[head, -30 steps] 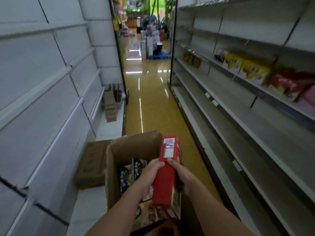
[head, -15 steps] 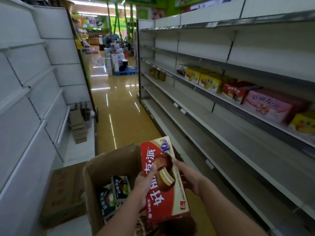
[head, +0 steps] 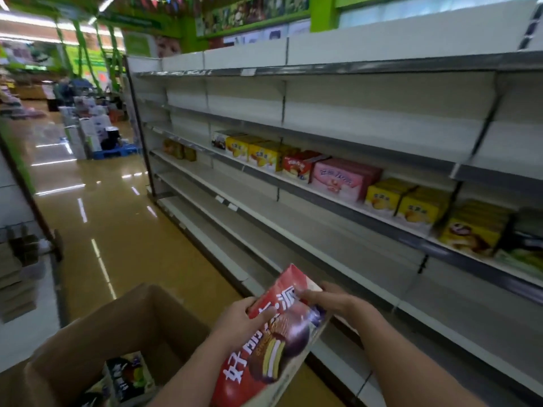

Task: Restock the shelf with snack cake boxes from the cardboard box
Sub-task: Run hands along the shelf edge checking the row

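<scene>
Above the open cardboard box (head: 123,327), a red snack cake box (head: 273,345) is gripped on both sides: the left hand (head: 238,324) is curled round its left edge, the right hand (head: 329,298) round its upper right edge. It is held tilted, clear of the carton, where other packs (head: 129,377) remain. The transfer step is judged under way; next, a turn toward the stocked shelf (head: 367,217), beside the red boxes (head: 296,165), is called for.

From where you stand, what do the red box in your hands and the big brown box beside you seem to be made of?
The red box looks like thin printed paperboard with a slight sheen: flat faces, crisp edges. The brown box looks like plain matte cardboard, probably corrugated: dull, unprinted, with open flaps.
</scene>
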The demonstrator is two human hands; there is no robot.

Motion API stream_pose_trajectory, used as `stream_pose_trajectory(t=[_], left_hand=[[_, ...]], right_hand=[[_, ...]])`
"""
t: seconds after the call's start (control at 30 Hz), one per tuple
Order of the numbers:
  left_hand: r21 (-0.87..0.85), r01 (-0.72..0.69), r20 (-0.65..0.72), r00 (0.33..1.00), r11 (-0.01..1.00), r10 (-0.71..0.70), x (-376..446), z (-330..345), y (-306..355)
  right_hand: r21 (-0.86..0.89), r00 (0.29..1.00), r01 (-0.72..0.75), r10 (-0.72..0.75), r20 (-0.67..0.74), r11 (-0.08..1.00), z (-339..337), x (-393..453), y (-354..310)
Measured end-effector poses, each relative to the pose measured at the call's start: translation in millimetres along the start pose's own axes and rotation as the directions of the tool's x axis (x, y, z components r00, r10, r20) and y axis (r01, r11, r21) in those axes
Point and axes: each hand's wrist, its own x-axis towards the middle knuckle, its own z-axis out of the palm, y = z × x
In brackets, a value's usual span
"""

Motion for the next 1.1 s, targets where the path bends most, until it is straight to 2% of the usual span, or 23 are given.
stream_pose_trajectory(t=[0.03, 0.2, 0.3, 0.37, 0.4, 0.43, 0.5, 0.57, 0.67, 0.8, 0.87, 1.1], left_hand=[[0.005, -0.016, 0.026, 1.000, 1.000, 0.016, 2, 10, 11], [0.153, -0.125, 0.082, 0.990, 0.980, 0.114, 7, 64, 72], [0.252, -0.112, 0.021, 0.994, 0.961, 0.110, 8, 101, 99], [0.135, -0.042, -0.046, 0.998, 0.990, 0.049, 14, 130, 107], [-0.007, -0.001, -0.033, 0.999, 1.000, 0.001, 15, 146, 112], [-0.160, 0.050, 0.035, 0.998, 0.986, -0.045, 13, 163, 117], [-0.332, 0.159, 0.275, 0.959, 0.930, -0.066, -7, 197, 142], [-0.350, 0.154, 0.412, 0.911, 0.924, 0.005, -22, 232, 167], [-0.375, 0.092, 0.446, 0.890, 0.922, 0.092, -32, 277, 199], [-0.416, 0.093, 0.480, 0.867, 0.904, 0.132, -34, 322, 231], [-0.406, 0.072, 0.521, 0.837, 0.911, 0.166, -34, 343, 248], [-0.389, -0.081, 0.565, 0.766, 0.917, 0.307, -26, 397, 297]], right_hand=[[0.037, 1.000, 0.014, -0.013, -0.020, 0.999, -9, -6, 10], [0.202, 0.954, 0.097, -0.033, -0.300, 0.975, -66, -44, 69], [0.351, 0.898, 0.124, 0.045, -0.438, 0.928, -102, -79, 113], [0.455, 0.829, 0.178, 0.116, -0.547, 0.873, -129, -106, 147], [0.491, 0.790, 0.206, 0.152, -0.594, 0.846, -144, -121, 164], [0.525, 0.756, 0.233, 0.187, -0.627, 0.819, -156, -134, 181], [0.571, 0.704, 0.277, 0.242, -0.668, 0.773, -177, -160, 207], [0.599, 0.671, 0.314, 0.275, -0.689, 0.736, -196, -185, 231], [0.614, 0.628, 0.332, 0.319, -0.710, 0.716, -219, -219, 261], [0.621, 0.565, 0.352, 0.370, -0.738, 0.701, -243, -252, 290], [0.597, 0.474, 0.386, 0.404, -0.782, 0.703, -254, -270, 301], [0.559, 0.306, 0.433, 0.467, -0.829, 0.707, -274, -313, 314]])
